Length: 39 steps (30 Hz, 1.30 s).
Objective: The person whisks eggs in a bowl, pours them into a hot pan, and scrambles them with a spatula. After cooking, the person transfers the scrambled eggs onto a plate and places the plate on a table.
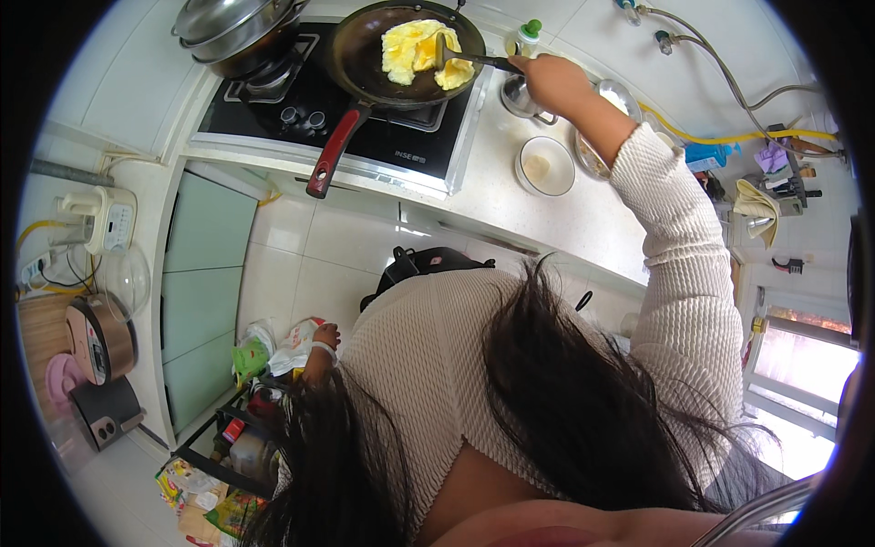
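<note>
My right hand (557,85) grips the dark handle of a spatula (489,61). The spatula's blade rests against a yellow fried egg (409,53), which lies folded and uneven in a dark frying pan (359,58). Over the stove's right burner, the pan points its red handle (336,149) towards me, and neither hand touches it. Low at my left side hangs my left hand (327,335), a band around its wrist. Its fingers look loosely curled, nearest to white plastic bags (294,347) farther down; I cannot tell whether it touches them.
A steel pot with a lid (236,44) stands on the left burner of the black gas stove (239,113). Right of the stove are a white bowl (557,164), a small steel pot (517,99) and a green-capped bottle (526,37). A rice cooker (106,338) is at far left.
</note>
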Available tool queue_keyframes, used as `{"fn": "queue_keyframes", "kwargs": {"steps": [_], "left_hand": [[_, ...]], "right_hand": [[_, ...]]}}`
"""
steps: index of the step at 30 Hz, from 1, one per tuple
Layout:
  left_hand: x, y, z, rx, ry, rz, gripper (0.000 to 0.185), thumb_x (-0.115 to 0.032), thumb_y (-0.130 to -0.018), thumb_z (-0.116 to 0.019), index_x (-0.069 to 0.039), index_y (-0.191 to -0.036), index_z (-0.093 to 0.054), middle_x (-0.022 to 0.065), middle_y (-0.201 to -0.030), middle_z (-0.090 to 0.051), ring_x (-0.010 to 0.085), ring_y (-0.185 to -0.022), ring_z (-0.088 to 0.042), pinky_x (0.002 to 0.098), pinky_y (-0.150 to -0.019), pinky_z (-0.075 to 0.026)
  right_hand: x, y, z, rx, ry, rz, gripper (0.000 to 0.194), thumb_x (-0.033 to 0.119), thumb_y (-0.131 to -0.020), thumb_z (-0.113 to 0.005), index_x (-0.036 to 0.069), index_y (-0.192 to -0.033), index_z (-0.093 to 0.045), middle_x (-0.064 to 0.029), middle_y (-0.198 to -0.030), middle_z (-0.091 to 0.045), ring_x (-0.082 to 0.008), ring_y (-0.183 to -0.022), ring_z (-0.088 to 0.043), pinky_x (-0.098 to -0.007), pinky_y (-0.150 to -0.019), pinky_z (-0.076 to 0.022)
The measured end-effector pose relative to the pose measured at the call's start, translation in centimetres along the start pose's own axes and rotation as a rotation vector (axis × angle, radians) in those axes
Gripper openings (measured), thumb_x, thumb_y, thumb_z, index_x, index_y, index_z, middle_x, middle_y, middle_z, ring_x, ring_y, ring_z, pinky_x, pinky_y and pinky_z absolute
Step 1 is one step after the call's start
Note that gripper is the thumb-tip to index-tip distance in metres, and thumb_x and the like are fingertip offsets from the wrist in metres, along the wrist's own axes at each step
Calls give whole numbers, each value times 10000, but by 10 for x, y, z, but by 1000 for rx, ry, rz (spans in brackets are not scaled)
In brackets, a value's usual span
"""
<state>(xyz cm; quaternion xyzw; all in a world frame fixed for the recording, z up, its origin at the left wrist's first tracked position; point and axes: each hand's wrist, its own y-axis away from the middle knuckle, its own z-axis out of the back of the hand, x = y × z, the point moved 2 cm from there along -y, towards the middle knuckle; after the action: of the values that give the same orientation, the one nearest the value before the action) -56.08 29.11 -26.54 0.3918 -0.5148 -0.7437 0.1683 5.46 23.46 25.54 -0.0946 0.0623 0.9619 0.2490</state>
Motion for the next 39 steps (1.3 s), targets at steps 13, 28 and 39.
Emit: {"fn": "queue_keyframes", "kwargs": {"steps": [13,28,39], "left_hand": [[-59,54,-18,55,58,37,234,-218,-834,-510,-47,-984,-563,87,-669,-557,181,-539,-529,320,-423,-417],[-13,31,14,78,83,79,185,-225,-836,-522,-105,-965,-579,71,-688,-556,197,-611,-558,323,-459,-430],[-33,27,13,115,108,76,160,-235,-838,-524,-139,-951,-583,62,-696,-553,209,-643,-568,330,-472,-431]], "right_hand": [[-39,-2,-19,173,-1371,-589,180,235,-858,-545,87,-959,-544,9,-662,-479,-96,-523,-440,-304,-494,-487],[4,-15,-80,639,-2311,-465,329,248,-952,-305,27,-1052,-527,30,-579,-380,-53,-416,-261,-217,-428,-332],[-5,-2,-59,455,-2013,-521,98,236,-932,-393,141,-908,-389,10,-606,-413,-56,-423,-239,-222,-403,-322]]}}
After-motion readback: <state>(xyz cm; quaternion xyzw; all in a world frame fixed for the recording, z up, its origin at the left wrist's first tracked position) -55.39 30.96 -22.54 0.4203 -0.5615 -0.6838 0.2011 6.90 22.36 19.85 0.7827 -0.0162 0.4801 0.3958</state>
